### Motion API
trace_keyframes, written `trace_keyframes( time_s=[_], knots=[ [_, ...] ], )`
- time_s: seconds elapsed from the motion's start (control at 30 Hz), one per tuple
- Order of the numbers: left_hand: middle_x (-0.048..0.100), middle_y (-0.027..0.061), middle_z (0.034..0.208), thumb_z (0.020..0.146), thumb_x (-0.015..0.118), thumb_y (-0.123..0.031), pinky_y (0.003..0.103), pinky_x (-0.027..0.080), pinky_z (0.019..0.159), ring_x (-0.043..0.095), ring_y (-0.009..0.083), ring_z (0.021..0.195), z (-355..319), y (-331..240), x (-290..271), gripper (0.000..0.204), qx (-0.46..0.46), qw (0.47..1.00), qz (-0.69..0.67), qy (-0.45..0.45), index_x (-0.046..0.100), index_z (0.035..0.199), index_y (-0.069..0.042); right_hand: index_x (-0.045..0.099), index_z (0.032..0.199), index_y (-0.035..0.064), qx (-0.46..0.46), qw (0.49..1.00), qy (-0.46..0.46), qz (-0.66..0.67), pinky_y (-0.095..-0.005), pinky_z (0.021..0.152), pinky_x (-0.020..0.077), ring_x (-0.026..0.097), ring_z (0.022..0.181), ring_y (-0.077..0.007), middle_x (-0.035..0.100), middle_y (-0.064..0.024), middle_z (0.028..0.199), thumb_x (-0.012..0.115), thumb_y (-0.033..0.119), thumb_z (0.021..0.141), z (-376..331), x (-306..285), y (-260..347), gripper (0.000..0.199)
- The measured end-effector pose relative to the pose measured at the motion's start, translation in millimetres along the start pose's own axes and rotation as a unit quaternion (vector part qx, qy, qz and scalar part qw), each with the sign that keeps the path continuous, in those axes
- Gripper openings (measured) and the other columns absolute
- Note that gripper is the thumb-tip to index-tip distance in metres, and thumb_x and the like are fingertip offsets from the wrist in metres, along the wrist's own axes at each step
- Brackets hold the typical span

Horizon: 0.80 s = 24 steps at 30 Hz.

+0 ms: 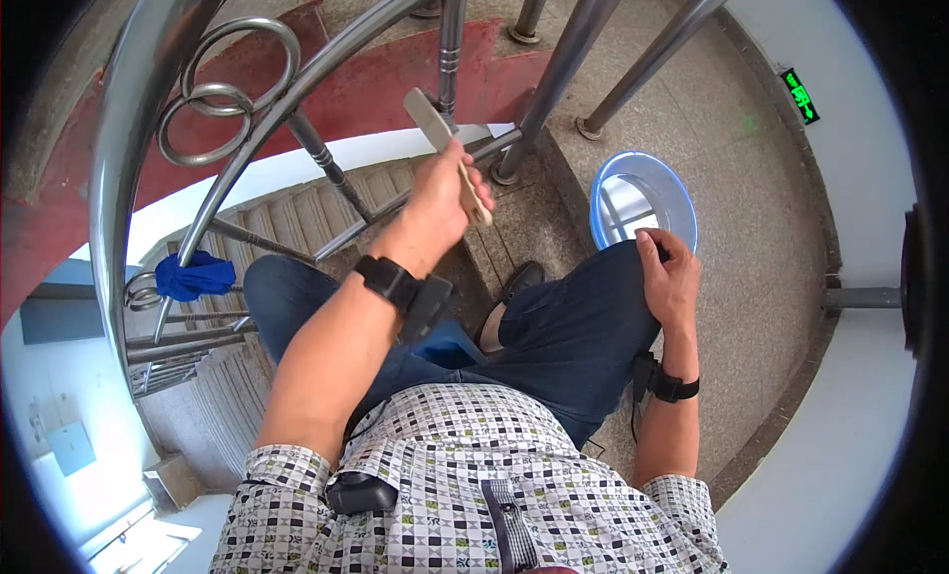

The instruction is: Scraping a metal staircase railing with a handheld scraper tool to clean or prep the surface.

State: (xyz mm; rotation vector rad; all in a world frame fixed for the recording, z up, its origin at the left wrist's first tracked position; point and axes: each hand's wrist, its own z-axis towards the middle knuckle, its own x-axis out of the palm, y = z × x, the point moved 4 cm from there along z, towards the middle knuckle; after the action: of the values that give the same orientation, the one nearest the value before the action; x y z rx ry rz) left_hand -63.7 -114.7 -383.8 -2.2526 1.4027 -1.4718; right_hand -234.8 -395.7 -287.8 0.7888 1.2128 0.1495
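Note:
My left hand [435,198] is closed round the handle of a beige, flat-headed brush [428,119]. The brush's broad head points up and away toward the steel railing [448,60]; no bristles show from this side. On my bent right knee rests my right hand [672,277], thumb apart from loosely curled fingers, with nothing visible in it. Just beyond that knee stands a blue plastic basin [646,169], its inside bright with reflections, partly hidden by the knee. A blue cloth [195,276] hangs bunched over the railing at the left.
Steel rails with decorative rings [240,65] curve along the left and front. Behind them, stairs [297,218] go down beside a red-painted band [386,89]. Speckled stone floor [732,178] spreads to the right, up to a white wall [840,159] with a green lit sign [800,96].

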Motion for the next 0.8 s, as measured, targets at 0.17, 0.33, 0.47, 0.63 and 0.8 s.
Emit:
trace_keyframes(
  time_s=[0.17, 0.33, 0.47, 0.63, 0.8],
  knots=[
    [0.056, 0.0100, 0.076, 0.113, 0.047, -0.044, 0.051, 0.054, 0.063, 0.059, 0.0288, 0.066, -24, 34, 19, 0.036, -0.021, 0.999, -0.031, 0.038, 0.049, 0.104, -0.009, 0.078, 0.107, 0.0000, -0.007, 1.000, -0.003, -0.004, -0.0352, 0.079, 0.0556, 0.073, 0.084, -0.0224, 0.078, -0.0154, 0.094, 0.073, 0.031, 0.099, 1, 0, -2, 0.032],
    [0.056, 0.0112, 0.077, 0.113, 0.047, -0.042, 0.053, 0.054, 0.065, 0.060, 0.0300, 0.069, -10, 17, 17, 0.036, 0.001, 0.999, -0.017, 0.041, 0.049, 0.104, -0.008, 0.078, 0.107, 0.0001, -0.010, 1.000, 0.001, 0.001, -0.0355, 0.079, 0.0559, 0.074, 0.084, -0.0232, 0.078, -0.0158, 0.094, 0.072, 0.032, 0.099, 2, 2, -1, 0.033],
    [0.057, 0.0088, 0.079, 0.114, 0.047, -0.042, 0.050, 0.052, 0.071, 0.058, 0.0276, 0.073, 7, -13, 9, 0.037, 0.008, 0.999, 0.003, 0.035, 0.053, 0.101, -0.007, 0.078, 0.107, 0.0000, -0.007, 1.000, -0.002, 0.004, -0.0360, 0.079, 0.0562, 0.074, 0.084, -0.0240, 0.078, -0.0161, 0.095, 0.072, 0.032, 0.099, 1, 1, -2, 0.033],
    [0.053, 0.0072, 0.073, 0.112, 0.052, -0.042, 0.044, 0.050, 0.061, 0.056, 0.0245, 0.065, 13, -37, -18, 0.037, 0.041, 0.999, 0.001, 0.015, 0.052, 0.098, -0.008, 0.078, 0.110, -0.0024, -0.003, 1.000, 0.011, -0.011, -0.0314, 0.081, 0.0540, 0.070, 0.088, -0.0156, 0.078, -0.0113, 0.094, 0.070, 0.030, 0.101, 1, 1, 1, 0.034],
    [0.050, 0.0042, 0.071, 0.112, 0.052, -0.040, 0.041, 0.047, 0.052, 0.052, 0.0213, 0.057, -9, -3, -43, 0.032, 0.014, 0.999, 0.021, -0.040, 0.051, 0.103, -0.010, 0.078, 0.110, -0.0026, -0.009, 1.000, 0.005, -0.011, -0.0311, 0.080, 0.0539, 0.070, 0.087, -0.0147, 0.078, -0.0103, 0.093, 0.070, 0.030, 0.101, 1, 2, -5, 0.035]
  ],
)
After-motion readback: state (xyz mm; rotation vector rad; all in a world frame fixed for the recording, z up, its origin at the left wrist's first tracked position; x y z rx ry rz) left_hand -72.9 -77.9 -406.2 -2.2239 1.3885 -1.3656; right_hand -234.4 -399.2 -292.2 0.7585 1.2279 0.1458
